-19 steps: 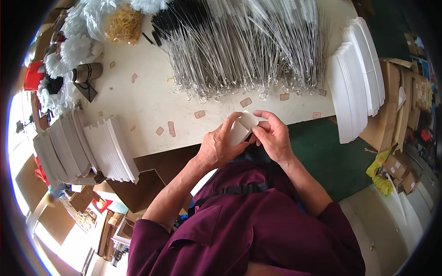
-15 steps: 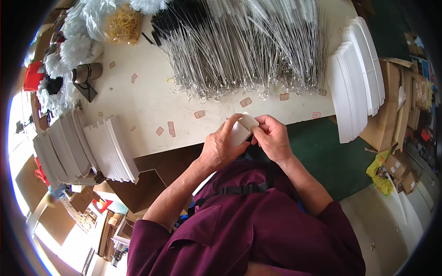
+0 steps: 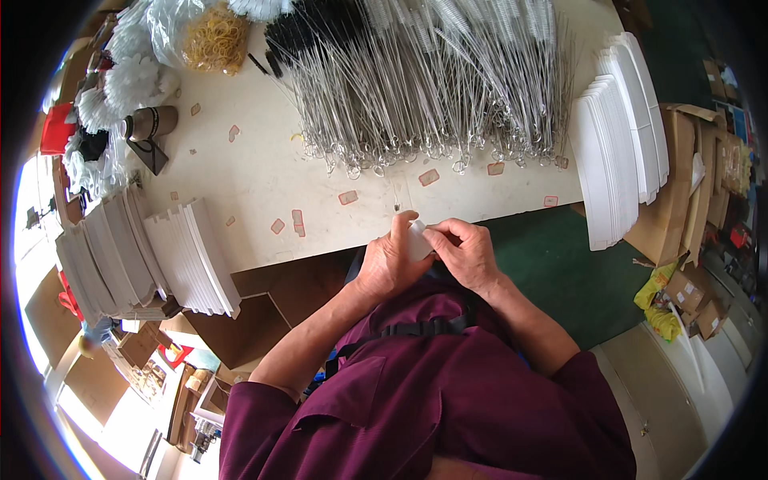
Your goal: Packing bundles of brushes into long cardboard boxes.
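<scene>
And here at the near edge of the desk (image 3: 256, 176), a small white card (image 3: 418, 242) sits between two hands! The left hand (image 3: 387, 264) grips it, thumb and fingers around its left side; the right hand (image 3: 469, 256) pinches its right edge, thumb and forefinger together. Just beyond them, a great heap of brushes (image 3: 424, 96), ring ends toward the person. White stacks flank the scene, one left (image 3: 188, 256), one right (image 3: 606, 160), and rubber bands (image 3: 216, 40) lie at the far left.
</scene>
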Tool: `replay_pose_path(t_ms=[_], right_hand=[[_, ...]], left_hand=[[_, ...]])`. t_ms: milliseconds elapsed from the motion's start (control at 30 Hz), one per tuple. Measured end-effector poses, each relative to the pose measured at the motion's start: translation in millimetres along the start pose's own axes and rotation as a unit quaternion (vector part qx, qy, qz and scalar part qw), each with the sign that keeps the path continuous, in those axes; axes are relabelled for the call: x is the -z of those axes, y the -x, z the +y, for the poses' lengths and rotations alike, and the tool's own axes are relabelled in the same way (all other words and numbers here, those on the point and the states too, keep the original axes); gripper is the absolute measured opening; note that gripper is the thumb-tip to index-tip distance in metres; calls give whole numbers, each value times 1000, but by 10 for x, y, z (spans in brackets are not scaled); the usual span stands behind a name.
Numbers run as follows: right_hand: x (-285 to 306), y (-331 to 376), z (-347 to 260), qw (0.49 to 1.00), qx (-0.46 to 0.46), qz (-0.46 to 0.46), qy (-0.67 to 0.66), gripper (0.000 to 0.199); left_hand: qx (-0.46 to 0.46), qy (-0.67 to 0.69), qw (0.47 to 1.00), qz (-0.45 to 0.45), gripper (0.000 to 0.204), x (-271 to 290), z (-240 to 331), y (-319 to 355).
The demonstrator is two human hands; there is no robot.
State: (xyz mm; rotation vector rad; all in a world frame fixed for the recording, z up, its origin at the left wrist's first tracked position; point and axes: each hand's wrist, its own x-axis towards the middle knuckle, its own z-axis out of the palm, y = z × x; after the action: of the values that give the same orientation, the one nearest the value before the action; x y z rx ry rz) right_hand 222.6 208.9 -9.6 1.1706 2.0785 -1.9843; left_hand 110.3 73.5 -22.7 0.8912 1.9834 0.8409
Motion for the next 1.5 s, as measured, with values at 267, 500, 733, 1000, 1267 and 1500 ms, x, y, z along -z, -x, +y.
replay_pose_path(t_ms=[267, 500, 733, 1000, 1267, 1500], right_hand=[[-109, -2, 225, 995, -29, 45, -82, 15], [-66, 12, 136, 977, -91, 24, -191, 17], [-157, 123, 107, 997, 36, 63, -20, 20], [-194, 219, 190, 995, -15, -52, -78, 49], [-225, 213, 119, 997, 50, -62, 12, 47], [-386, 123, 366, 987, 159, 31, 9, 38]], left_hand=[[-58, -68, 994, 58, 51, -70, -2, 18], [-65, -77, 993, 63, 50, -93, -54, 77], [-57, -80, 992, 84, 52, -90, -43, 103], [-56, -70, 992, 88, 52, -81, -142, 130], [-46, -48, 995, 81, 47, -29, -139, 158], [-28, -35, 995, 91, 48, -50, -228, 220]])
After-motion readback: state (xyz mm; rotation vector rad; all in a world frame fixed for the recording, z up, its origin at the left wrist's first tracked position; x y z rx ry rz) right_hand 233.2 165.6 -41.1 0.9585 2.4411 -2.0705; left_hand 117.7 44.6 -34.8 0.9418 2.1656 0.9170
